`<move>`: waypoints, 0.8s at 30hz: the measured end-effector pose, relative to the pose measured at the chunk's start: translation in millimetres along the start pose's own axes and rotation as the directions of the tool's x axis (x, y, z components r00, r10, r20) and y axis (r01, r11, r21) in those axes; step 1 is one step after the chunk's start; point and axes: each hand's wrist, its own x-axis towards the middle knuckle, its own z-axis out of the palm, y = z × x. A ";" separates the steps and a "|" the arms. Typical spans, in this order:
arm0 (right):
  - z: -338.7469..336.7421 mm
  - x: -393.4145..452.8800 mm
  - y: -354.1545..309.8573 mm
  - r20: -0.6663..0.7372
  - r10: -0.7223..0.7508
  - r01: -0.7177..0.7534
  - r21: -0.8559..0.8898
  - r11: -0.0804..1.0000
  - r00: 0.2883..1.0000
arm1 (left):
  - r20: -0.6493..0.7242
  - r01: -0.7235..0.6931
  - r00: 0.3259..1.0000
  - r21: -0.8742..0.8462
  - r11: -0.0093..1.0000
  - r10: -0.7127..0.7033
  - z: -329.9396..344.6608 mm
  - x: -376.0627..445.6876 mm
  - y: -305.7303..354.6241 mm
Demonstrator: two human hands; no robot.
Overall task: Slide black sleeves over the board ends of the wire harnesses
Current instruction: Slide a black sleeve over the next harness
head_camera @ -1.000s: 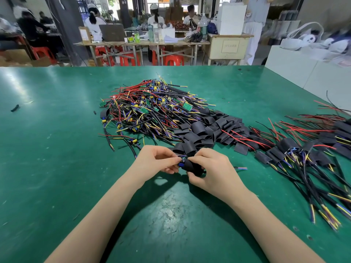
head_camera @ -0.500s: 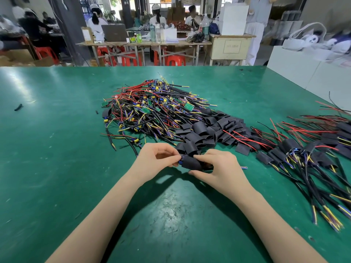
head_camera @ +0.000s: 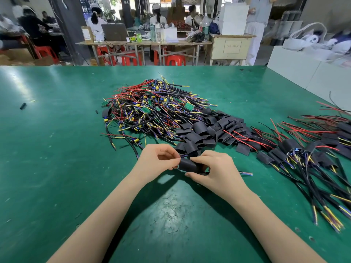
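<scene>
Green bench; red stools behind.

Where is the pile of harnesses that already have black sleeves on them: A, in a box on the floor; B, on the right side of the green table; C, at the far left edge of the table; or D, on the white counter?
B: the sleeved harnesses lie on the green table to the right of the right hand, which holds a black sleeve together with the left hand.

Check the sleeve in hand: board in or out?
In, apparently: no board shows at the sleeve; wires trail from its right end. Both hands pinch it.
</scene>
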 end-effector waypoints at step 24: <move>-67.6 -9.7 51.7 -0.715 0.101 -0.369 -0.230 0.900 0.692 | -0.202 -0.222 0.949 0.122 0.967 0.243 -12.3 5.4 -2.2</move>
